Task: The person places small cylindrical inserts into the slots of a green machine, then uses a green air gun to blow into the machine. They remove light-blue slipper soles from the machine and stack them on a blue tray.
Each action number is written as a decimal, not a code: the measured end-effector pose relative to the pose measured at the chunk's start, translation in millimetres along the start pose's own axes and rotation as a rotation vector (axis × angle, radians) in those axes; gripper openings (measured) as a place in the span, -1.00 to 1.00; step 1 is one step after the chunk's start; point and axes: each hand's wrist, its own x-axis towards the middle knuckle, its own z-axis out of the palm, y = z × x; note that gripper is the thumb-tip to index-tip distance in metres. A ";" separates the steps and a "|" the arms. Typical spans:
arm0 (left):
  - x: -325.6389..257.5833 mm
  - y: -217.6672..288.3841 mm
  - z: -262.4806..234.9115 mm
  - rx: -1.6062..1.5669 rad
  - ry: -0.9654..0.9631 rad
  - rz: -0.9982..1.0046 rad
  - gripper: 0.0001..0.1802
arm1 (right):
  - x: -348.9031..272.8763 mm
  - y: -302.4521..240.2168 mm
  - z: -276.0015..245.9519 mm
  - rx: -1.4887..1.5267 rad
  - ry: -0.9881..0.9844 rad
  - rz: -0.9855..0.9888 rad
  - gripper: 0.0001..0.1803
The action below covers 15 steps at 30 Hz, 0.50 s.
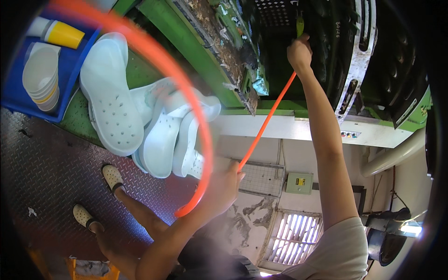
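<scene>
At the machine [350, 91], the right hand [300, 51] reaches nearly straight-armed

1 orange hose [206, 135] (looped) partly bars the pale clogs [112, 88].

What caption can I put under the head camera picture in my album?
Left hand gripping an orange hose, right hand holding a yellow-green tool, with pale clogs piled nearby.

The hose [206, 140] is bright orange, its nozzle [300, 25] yellow-green. Pale mint clogs [109, 88] show dotted rows of holes beside a deep blue tray [14, 81]. A diamond tread patterns the reddish-grey floor [51, 158].
</scene>
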 end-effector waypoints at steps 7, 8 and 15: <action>54.5 15.2 -23.3 -0.127 -0.040 -0.078 -0.74 | 62.4 -4.5 21.6 0.009 -0.046 0.346 -0.44; 58.9 15.7 -22.8 -0.128 -0.046 -0.103 -0.73 | 65.0 -1.1 22.8 0.010 -0.044 0.319 -0.42; 64.2 17.8 -13.5 -0.110 -0.094 -0.152 -0.66 | 80.5 -2.0 29.6 0.034 -0.078 0.241 -0.52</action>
